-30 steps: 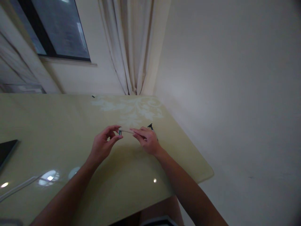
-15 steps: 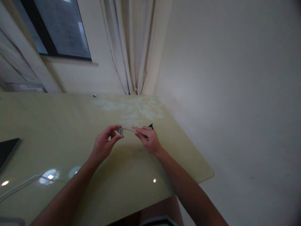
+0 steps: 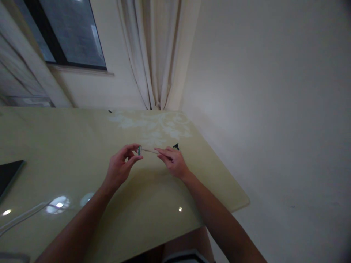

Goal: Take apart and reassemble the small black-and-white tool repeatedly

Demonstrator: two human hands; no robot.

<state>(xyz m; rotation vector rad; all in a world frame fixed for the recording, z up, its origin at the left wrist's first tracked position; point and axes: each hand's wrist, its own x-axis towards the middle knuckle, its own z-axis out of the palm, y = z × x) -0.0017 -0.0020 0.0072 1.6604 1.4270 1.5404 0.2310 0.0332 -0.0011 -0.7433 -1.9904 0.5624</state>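
Left hand (image 3: 119, 166) pinches small green-and-white rectangular piece (image 3: 139, 150); right hand (image 3: 175, 163) grips thin pale stick (image 3: 149, 150); sideways stick pressure could dislodge the piece.

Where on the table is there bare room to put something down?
Bare table shows between the dark flat object and left hand, and between the forearms. It is crowded at the right hand, near the black-headed item, and by the cables.

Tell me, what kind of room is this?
Probably a room in a home, perhaps a dining room or study: there's a long cream curtain beside a dark-framed window, and a glossy table with a pale leafy pattern.
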